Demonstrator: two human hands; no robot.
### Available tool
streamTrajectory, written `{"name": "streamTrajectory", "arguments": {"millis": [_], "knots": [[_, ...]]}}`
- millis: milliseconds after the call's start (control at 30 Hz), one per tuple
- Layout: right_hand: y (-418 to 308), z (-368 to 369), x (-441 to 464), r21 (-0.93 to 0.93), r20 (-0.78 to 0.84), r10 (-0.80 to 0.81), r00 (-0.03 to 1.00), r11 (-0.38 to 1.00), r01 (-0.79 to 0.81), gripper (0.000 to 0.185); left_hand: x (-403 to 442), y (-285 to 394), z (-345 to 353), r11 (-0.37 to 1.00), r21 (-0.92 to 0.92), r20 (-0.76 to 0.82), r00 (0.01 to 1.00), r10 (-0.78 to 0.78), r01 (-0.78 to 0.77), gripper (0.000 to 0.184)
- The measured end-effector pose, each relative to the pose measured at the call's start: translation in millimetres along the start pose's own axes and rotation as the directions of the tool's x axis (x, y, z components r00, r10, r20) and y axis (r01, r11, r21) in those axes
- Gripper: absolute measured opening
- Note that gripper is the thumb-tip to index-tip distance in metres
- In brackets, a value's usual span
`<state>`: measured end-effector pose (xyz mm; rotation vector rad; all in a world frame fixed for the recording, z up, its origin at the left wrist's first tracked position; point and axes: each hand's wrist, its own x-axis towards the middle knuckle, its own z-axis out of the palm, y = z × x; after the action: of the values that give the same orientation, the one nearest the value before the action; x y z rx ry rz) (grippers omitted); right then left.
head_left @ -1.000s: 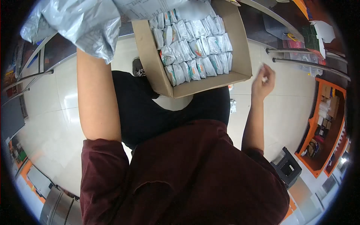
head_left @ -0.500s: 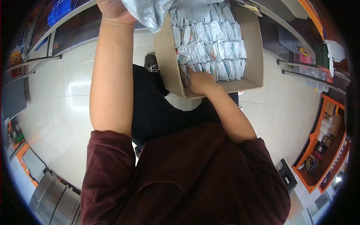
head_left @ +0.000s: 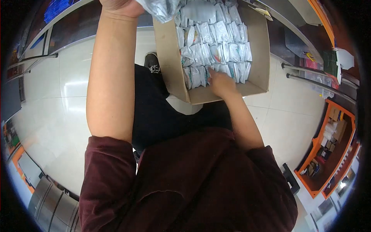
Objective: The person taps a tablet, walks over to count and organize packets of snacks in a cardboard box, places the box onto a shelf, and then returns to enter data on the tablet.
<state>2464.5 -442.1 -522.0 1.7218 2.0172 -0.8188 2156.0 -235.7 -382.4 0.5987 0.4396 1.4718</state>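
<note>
Since the earlier frame, the right hand has slid rightward along the nearest row of silver packets, from its left end to about its middle. The packets stand on edge in close rows inside the open cardboard box, likely so that they prop one another up and each top edge shows. The right grip has its index finger stretched out at the packets; I cannot tell whether it pinches one. At the far left, the left hand is beside a crumpled silver bag, apparently raised to leave the near rows open; its fingertips are cut off, so its grip cannot be told. A shoe is left of the box.
</note>
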Motion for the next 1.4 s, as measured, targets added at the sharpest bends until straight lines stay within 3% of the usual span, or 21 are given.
{"name": "streamTrajectory", "arguments": {"millis": [167, 267, 367, 467, 567, 667, 767, 967, 1067, 1167, 1267, 1400], "knots": [[18, 7, 1, -0.062, 0.011, 0.054, 0.999, 0.997, -0.053, 0.048, 4, -2, -2, 1.0, -0.002, -0.001, 1.0, -0.001, 0.001, 0.058], [22, -4, 5, 0.015, 0.012, 0.18, 0.984, 0.983, -0.18, 0.048, 5, -1, -5, 1.0, 0.0, -0.01, 1.0, 0.008, -0.008, 0.059], [24, -4, -2, -0.078, 0.03, 0.2, 0.979, 0.977, -0.197, 0.047, 5, 0, -5, 1.0, -0.004, -0.01, 1.0, 0.012, -0.012, 0.059], [31, -8, -6, 0.021, -0.019, 0.217, 0.976, 0.976, -0.217, 0.048, 5, 0, -6, 1.0, -0.005, -0.01, 1.0, 0.02, -0.02, 0.06], [33, -17, -12, -0.038, -0.08, 0.37, 0.925, 0.927, -0.374, 0.045, 6, 1, -8, 1.0, 0.004, -0.013, 1.0, 0.021, -0.021, 0.061], [45, -16, -11, -0.087, 0.062, 0.324, 0.944, 0.944, -0.318, 0.047, 6, 0, -7, 1.0, 0.01, -0.011, 1.0, 0.015, -0.015, 0.061], [67, -17, -6, -0.042, 0.0, 0.41, 0.912, 0.911, -0.409, 0.059, 4, 2, -9, 1.0, 0.012, -0.017, 1.0, 0.024, -0.024, 0.062], [85, -19, -3, -0.084, 0.085, 0.364, 0.928, 0.93, -0.357, 0.067, 5, 2, -9, 0.999, 0.011, -0.017, 0.999, 0.03, -0.03, 0.063], [98, -14, 3, 0.059, 0.019, 0.499, 0.867, 0.865, -0.499, 0.066, 7, 3, -11, 0.999, 0.015, -0.02, 0.999, 0.029, -0.028, 0.063], [120, 1, 8, 0.01, 0.078, 0.311, 0.947, 0.95, -0.313, 0.063, 8, 1, -10, 1.0, 0.014, -0.016, 1.0, 0.026, -0.026, 0.064], [125, 4, 9, 0.097, -0.031, 0.325, 0.945, 0.942, -0.321, 0.067, 8, 3, -10, 0.999, 0.016, -0.015, 0.999, 0.028, -0.028, 0.064], [132, -5, 18, 0.079, -0.046, 0.396, 0.917, 0.917, -0.392, 0.057, 7, 4, -9, 0.999, 0.02, -0.011, 0.999, 0.03, -0.03, 0.065]]}}
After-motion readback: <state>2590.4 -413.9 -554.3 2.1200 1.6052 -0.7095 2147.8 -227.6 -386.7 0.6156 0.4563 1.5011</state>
